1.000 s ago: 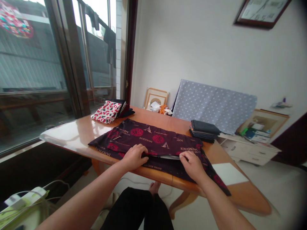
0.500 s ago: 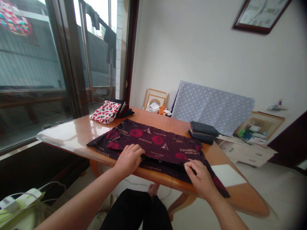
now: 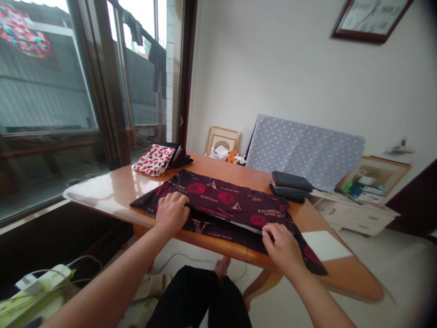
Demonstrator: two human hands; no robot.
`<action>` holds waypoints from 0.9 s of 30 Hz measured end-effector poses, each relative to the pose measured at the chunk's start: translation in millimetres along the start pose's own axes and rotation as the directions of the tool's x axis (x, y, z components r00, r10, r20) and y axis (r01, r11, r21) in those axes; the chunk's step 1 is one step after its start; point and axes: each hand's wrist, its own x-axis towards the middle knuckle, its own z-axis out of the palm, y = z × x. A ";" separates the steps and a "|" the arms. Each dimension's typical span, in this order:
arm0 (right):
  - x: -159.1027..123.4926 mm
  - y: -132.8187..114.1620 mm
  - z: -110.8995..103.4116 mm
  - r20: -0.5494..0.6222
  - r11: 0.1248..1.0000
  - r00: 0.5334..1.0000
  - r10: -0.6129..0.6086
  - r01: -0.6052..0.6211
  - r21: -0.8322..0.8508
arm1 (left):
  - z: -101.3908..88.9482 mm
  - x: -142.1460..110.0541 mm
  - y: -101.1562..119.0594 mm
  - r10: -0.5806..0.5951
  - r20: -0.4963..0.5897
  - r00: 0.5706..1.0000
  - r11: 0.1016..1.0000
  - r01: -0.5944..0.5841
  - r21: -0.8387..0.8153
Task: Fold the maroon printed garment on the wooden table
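A dark maroon garment (image 3: 218,198) with red round motifs and pale lettering lies spread along the near side of the wooden table (image 3: 252,171). Its upper layer is folded back, and a lower layer shows along the front edge. My left hand (image 3: 172,213) is closed on the near left part of the upper layer, fingers curled over the fabric. At the near right, my right hand (image 3: 282,246) pinches the same layer's edge between thumb and fingers. Between the hands that edge is lifted a little, showing a dark gap and a thin pale strip.
A heart-patterned folded cloth (image 3: 153,159) leans on dark folded clothes at the back left. A stack of dark folded clothes (image 3: 292,186) sits at the back right. A white sheet (image 3: 326,246) lies on the right. A power strip (image 3: 44,287) with cables is low on the left.
My left hand has shifted left along the garment's near edge. More of the lower layer and the pale strip now show. My right hand keeps its pinch in nearly the same place.
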 end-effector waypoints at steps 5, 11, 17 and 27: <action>8.8 -0.2 -12.5 0.010 0.997 0.999 0.045 -0.046 0.061 | -5.2 3.3 -13.3 0.103 0.074 0.992 0.978 -0.087 -0.188; -18.7 15.3 -16.7 0.233 0.991 0.973 0.007 -0.039 0.130 | -13.0 -27.3 -40.9 0.194 0.167 0.967 0.947 -0.140 -0.288; -14.0 32.7 -10.9 0.033 0.989 0.993 0.111 -0.114 0.095 | -1.3 -13.4 -57.7 0.012 0.121 0.993 0.980 0.012 -0.197; -46.6 60.4 39.2 0.274 0.987 0.948 0.160 -0.146 -0.072 | 14.3 -31.5 -73.8 -0.054 0.390 0.919 0.994 0.085 -0.064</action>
